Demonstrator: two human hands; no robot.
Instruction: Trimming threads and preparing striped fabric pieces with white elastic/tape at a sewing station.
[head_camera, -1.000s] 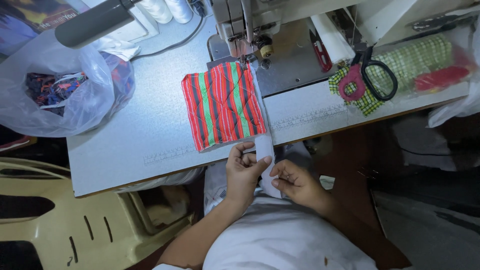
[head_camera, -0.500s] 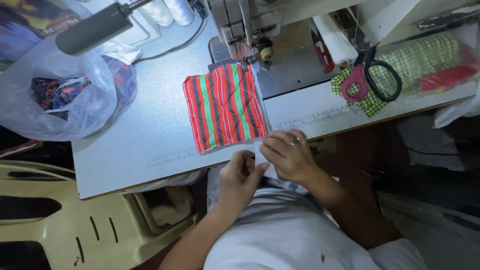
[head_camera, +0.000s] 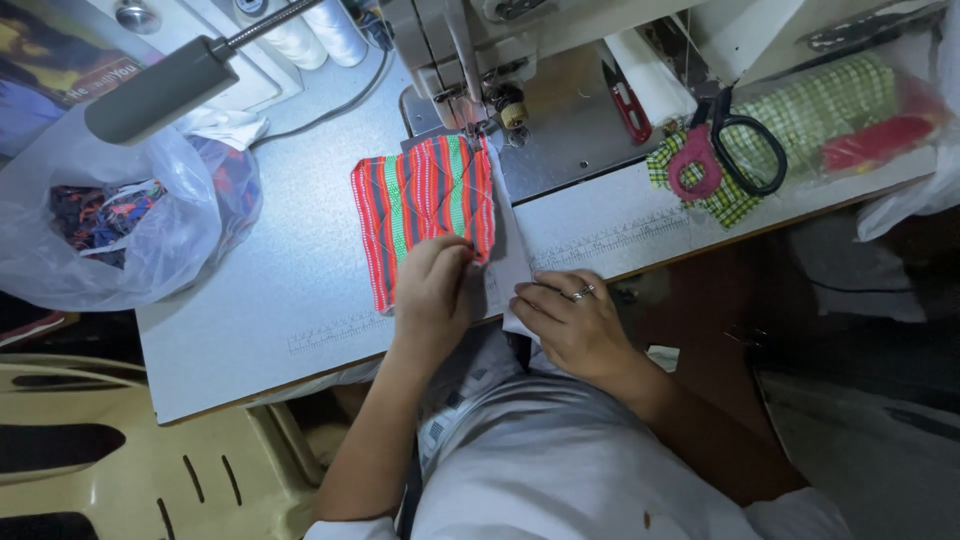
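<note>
While the left hand lies flat on the near edge of the striped cloth, fingers pressed together, the right hand presses a white strip to the table, fingers close together, a ring on one. The cloth's far edge sits under the sewing machine's needle. If either hand slackens, I judge the strip could slide off the cloth's right edge and the seam run crooked; fingers straying towards the needle risk a prick. At the left sits a clear plastic bag of coloured scraps; at the right, another clear bag holds green checked and red cloth, with black-handled scissors just beside it.
</note>
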